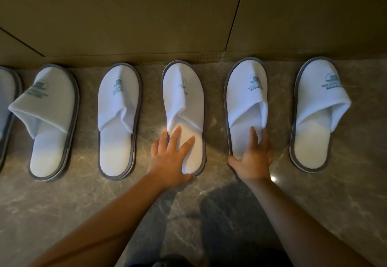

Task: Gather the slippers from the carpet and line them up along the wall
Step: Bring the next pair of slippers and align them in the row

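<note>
Row of white terry slippers, oval soles bound in grey tape, toes to the tan panelled wall [146, 11] across the upper frame, all lying on a polished grey-brown marble floor [62, 203] with pale veins. From the left edge: a partial slipper [6, 107]; a second slipper [52, 120] with its upper flap splayed leftward; a third slipper [118, 120], its flap pinched in a fold; a fourth slipper [184, 107] at centre; a fifth slipper [246, 103]; a sixth slipper [314, 117] at right. Each upper carries a teal printed logo, too blurred to read. My left hand [169, 159] lies flat on the fourth slipper's heel, fingers [176, 138] spread, thumb at its rim, gripping nothing. My right hand [253, 157] rests likewise open on the fifth slipper's heel.
</note>
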{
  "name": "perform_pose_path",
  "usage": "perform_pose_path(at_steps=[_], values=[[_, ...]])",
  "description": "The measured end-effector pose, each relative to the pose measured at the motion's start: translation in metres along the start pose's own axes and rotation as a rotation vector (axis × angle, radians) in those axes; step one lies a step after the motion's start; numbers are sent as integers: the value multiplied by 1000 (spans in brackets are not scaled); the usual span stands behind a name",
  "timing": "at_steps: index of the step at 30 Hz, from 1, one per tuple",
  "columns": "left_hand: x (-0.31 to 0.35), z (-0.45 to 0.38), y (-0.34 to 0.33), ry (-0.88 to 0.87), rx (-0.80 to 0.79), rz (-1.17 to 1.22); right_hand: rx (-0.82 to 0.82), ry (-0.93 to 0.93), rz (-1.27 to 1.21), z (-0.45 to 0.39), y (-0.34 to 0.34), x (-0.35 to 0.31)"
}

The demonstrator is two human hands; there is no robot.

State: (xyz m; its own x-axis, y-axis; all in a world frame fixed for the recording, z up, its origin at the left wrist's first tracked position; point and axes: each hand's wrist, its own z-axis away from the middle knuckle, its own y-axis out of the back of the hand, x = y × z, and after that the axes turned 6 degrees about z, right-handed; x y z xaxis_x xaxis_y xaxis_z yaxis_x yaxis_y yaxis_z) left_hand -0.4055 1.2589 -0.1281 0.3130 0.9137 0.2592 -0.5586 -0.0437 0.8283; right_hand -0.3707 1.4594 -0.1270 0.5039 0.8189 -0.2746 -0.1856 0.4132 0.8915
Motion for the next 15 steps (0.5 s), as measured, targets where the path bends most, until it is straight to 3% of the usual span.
perform_pose_path(at_steps=[5, 8, 11, 15], values=[[16, 0, 8, 10, 98, 62, 62, 49, 32, -1, 23, 8], [48, -5, 13, -97, 187, 114, 182, -27, -6, -3, 43, 30], [84, -19, 11, -209, 148, 122, 244, -181, -34, -7, 57, 62], [109, -43, -3, -248, 20, 45, 178, -307, -30, -15, 59, 93]])
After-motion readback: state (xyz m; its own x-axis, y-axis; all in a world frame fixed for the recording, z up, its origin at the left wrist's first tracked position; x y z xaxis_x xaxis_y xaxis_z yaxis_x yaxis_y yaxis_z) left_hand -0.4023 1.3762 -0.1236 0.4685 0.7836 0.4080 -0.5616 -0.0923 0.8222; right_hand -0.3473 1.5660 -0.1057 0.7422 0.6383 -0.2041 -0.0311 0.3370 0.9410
